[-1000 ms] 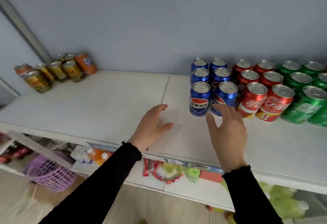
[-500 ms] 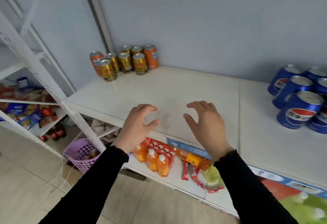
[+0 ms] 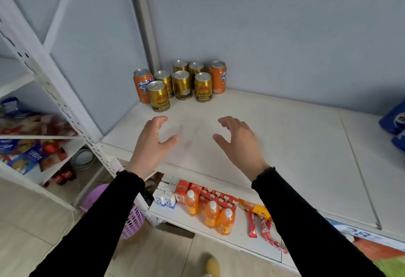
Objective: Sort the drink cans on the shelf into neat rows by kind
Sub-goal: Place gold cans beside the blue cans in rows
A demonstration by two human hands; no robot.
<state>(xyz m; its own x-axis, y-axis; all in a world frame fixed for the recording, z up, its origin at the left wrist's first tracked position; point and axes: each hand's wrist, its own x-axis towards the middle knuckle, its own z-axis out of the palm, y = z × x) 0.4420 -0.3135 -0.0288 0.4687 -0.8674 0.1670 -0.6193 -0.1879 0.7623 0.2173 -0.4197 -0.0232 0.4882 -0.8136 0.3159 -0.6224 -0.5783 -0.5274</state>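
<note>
- The shelf (image 3: 274,145) is a broad white board, mostly bare through its middle, with cans only in its back left corner and at its right edge.
- Two black sleeves reach over the shelf's front edge. The left hand (image 3: 151,145) and right hand (image 3: 238,141) hover side by side above the board, each grip released, fingers spread and curled, holding nothing.
- The gold cans (image 3: 182,85), six, stand upright and bunched in the back left corner. They lie straight ahead of the hands, towards the back edge; the left hand looks nearer the front gold can.
- Two orange cans (image 3: 142,85) flank that cluster, one at its left and one at its right, so the kinds are mixed.
- Blue cans (image 3: 394,119) show only partly at the right edge; I cannot count them.
</note>
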